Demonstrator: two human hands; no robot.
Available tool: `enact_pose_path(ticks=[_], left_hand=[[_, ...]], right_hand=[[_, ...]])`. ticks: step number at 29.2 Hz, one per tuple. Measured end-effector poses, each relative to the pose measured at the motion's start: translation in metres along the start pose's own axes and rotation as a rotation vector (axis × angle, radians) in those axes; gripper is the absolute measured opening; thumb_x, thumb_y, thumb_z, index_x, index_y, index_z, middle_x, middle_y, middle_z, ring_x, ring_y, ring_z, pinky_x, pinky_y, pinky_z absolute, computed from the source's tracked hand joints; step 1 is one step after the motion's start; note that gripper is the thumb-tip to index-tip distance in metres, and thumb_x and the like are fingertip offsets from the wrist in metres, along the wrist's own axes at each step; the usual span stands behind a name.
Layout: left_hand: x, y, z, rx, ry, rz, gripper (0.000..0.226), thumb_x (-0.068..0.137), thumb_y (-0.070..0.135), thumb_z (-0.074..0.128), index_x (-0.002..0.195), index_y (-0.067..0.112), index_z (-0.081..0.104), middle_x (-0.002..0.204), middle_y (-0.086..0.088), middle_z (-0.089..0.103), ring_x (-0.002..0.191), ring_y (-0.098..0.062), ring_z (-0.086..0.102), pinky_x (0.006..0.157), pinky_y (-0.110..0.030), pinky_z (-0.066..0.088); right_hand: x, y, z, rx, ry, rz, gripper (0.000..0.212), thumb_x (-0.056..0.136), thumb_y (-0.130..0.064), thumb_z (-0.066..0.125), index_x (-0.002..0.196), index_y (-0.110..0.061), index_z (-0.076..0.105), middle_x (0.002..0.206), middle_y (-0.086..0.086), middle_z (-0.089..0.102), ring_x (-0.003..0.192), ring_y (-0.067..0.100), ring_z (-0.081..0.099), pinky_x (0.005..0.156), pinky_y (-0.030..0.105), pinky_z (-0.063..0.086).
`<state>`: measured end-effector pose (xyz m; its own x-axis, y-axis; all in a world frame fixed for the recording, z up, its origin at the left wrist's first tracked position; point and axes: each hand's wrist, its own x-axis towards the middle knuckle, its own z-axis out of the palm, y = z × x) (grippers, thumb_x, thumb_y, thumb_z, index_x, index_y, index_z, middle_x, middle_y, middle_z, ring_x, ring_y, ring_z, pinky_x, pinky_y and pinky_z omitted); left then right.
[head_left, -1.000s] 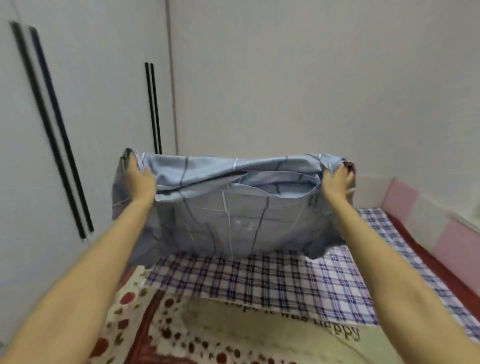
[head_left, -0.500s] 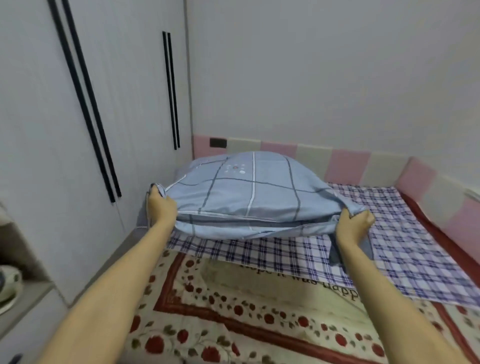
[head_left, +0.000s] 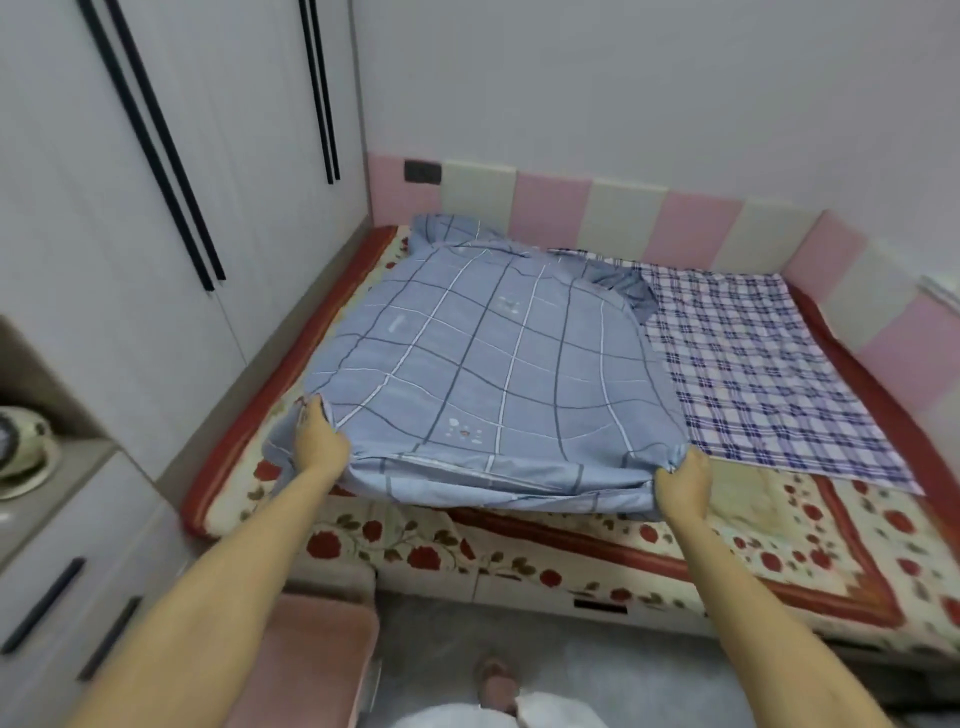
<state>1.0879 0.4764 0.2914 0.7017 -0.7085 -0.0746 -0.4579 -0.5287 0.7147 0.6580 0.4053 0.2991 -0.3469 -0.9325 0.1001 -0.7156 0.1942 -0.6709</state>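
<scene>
Two hands hold the near edge of a blue cover (head_left: 483, 364), which lies spread over the left half of the bed (head_left: 231, 447), its far end bunched at the bed's far side. The left hand (head_left: 319, 441) pinches the cover's near left corner, fingers curled into the cloth, just inside the bed's left rim. The right hand (head_left: 683, 480) grips the near right corner likewise, around the middle of the bed's near side. Between them the cover's edge sags. A checked sheet (head_left: 753, 353) lies flat on the bed's right half, its left edge under the cover. Pink and cream panels (head_left: 623, 218) line the bed's far and right sides. A wardrobe (head_left: 104, 208) stands left of the bed; a pink stool (head_left: 311, 649) sits before its near side.
</scene>
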Motion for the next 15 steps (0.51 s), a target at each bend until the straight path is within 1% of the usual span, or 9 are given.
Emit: enact_pose_path(ticks=[1, 3, 4, 5, 7, 9, 11, 13, 15], left_hand=[[-0.007, -0.011, 0.003, 0.066, -0.016, 0.008, 0.074, 0.089, -0.003, 0.045, 0.151, 0.022, 0.012, 0.143, -0.015, 0.041, 0.116, -0.04, 0.05, 0.088, -0.047, 0.046], [-0.018, -0.034, 0.01, 0.234, -0.063, 0.058, 0.082, 0.089, -0.003, 0.043, 0.151, 0.028, -0.001, 0.106, -0.021, 0.057, 0.085, -0.037, 0.06, 0.068, -0.042, 0.049], [-0.024, -0.044, 0.014, 0.327, -0.113, 0.092, 0.082, 0.089, -0.003, 0.042, 0.151, 0.029, 0.0, 0.089, -0.021, 0.058, 0.069, -0.033, 0.057, 0.056, -0.036, 0.043], [-0.029, -0.052, 0.016, 0.41, -0.189, 0.124, 0.076, 0.09, -0.003, 0.041, 0.151, 0.026, 0.006, 0.084, -0.022, 0.059, 0.065, -0.032, 0.056, 0.051, -0.034, 0.037], [-0.039, -0.063, 0.019, 0.55, -0.357, 0.19, 0.054, 0.094, 0.0, 0.04, 0.145, 0.017, 0.033, 0.102, -0.024, 0.062, 0.083, -0.035, 0.059, 0.058, -0.036, 0.039], [-0.045, -0.073, 0.021, 0.688, -0.458, 0.231, 0.035, 0.094, 0.003, 0.041, 0.127, 0.01, 0.052, 0.117, -0.019, 0.061, 0.103, -0.032, 0.057, 0.074, -0.038, 0.046], [-0.058, -0.075, 0.02, 0.816, -0.52, 0.216, 0.028, 0.093, 0.005, 0.043, 0.116, 0.009, 0.058, 0.122, -0.014, 0.06, 0.11, -0.03, 0.056, 0.086, -0.038, 0.048], [-0.067, -0.082, 0.023, 0.924, -0.601, 0.198, 0.029, 0.096, 0.008, 0.041, 0.119, 0.005, 0.058, 0.125, -0.016, 0.058, 0.115, -0.031, 0.054, 0.094, -0.037, 0.044], [-0.076, -0.085, 0.022, 1.026, -0.687, 0.13, 0.032, 0.097, 0.011, 0.042, 0.125, 0.002, 0.054, 0.133, -0.017, 0.052, 0.122, -0.031, 0.049, 0.1, -0.036, 0.04]], right_hand=[[-0.006, 0.006, 0.001, -0.025, -0.022, 0.011, 0.014, 0.082, 0.01, 0.049, 0.095, 0.009, 0.054, 0.104, 0.025, 0.049, 0.093, 0.041, 0.052, 0.079, 0.046, 0.041], [-0.019, 0.017, 0.003, -0.046, -0.057, 0.02, 0.012, 0.082, 0.011, 0.048, 0.093, 0.01, 0.052, 0.093, 0.028, 0.052, 0.084, 0.041, 0.052, 0.07, 0.048, 0.041], [-0.024, 0.022, 0.004, -0.063, -0.08, 0.018, 0.007, 0.082, 0.01, 0.047, 0.086, 0.005, 0.049, 0.082, 0.024, 0.051, 0.077, 0.038, 0.052, 0.06, 0.042, 0.038], [-0.028, 0.027, 0.005, -0.098, -0.113, 0.008, 0.009, 0.083, 0.009, 0.047, 0.081, 0.0, 0.046, 0.072, 0.017, 0.048, 0.073, 0.035, 0.05, 0.055, 0.037, 0.032], [-0.034, 0.042, 0.009, -0.201, -0.215, -0.03, 0.012, 0.085, 0.006, 0.047, 0.08, -0.004, 0.042, 0.064, 0.008, 0.042, 0.072, 0.033, 0.05, 0.056, 0.034, 0.03], [-0.04, 0.052, 0.01, -0.319, -0.347, -0.059, 0.013, 0.085, 0.004, 0.046, 0.092, -0.006, 0.043, 0.069, 0.011, 0.045, 0.072, 0.031, 0.049, 0.06, 0.034, 0.033], [-0.048, 0.063, 0.01, -0.412, -0.46, -0.072, 0.026, 0.087, 0.004, 0.045, 0.11, -0.008, 0.042, 0.07, 0.009, 0.046, 0.071, 0.028, 0.047, 0.06, 0.032, 0.032], [-0.057, 0.07, 0.011, -0.487, -0.556, -0.095, 0.038, 0.088, 0.003, 0.046, 0.122, -0.01, 0.038, 0.068, 0.004, 0.045, 0.07, 0.025, 0.047, 0.06, 0.031, 0.032], [-0.067, 0.07, 0.012, -0.536, -0.691, -0.097, 0.045, 0.09, -0.002, 0.048, 0.132, -0.013, 0.035, 0.078, 0.01, 0.052, 0.074, 0.025, 0.05, 0.063, 0.03, 0.036]])
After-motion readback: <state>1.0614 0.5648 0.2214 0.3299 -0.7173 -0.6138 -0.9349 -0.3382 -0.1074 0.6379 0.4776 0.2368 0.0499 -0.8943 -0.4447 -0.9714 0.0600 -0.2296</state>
